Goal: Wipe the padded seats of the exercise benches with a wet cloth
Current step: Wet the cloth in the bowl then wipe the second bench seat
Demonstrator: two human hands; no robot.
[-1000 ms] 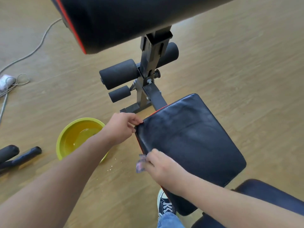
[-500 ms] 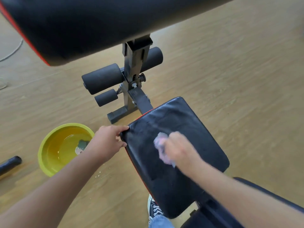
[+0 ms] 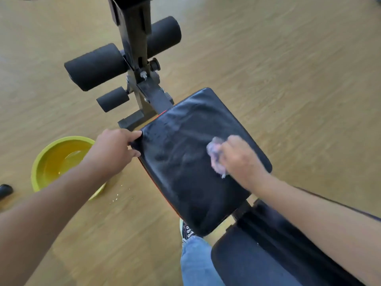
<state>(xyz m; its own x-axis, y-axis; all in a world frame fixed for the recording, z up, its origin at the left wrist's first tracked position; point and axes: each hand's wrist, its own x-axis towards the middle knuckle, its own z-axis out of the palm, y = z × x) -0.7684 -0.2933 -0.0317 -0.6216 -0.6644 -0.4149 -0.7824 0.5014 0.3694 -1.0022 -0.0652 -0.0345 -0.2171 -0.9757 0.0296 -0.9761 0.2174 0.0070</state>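
The black padded seat (image 3: 185, 162) of an exercise bench lies in the middle of the view, with wet streaks on its surface. My right hand (image 3: 241, 159) presses a small pale lilac cloth (image 3: 215, 156) onto the seat's right half and is shut on it. My left hand (image 3: 113, 149) grips the seat's left corner, thumb on top. A second black pad (image 3: 257, 254) of the same bench shows at the lower right, partly under my right forearm.
A yellow bowl (image 3: 51, 153) with water stands on the wooden floor left of the bench, partly behind my left arm. Black foam rollers (image 3: 94, 67) and the metal frame (image 3: 140, 58) rise beyond the seat. My shoe (image 3: 186, 230) and jeans leg are below the seat.
My right hand has carried the cloth from the seat's left edge across to its right side. My left hand kept its hold on the corner. The view dropped and the upper pad left the frame.
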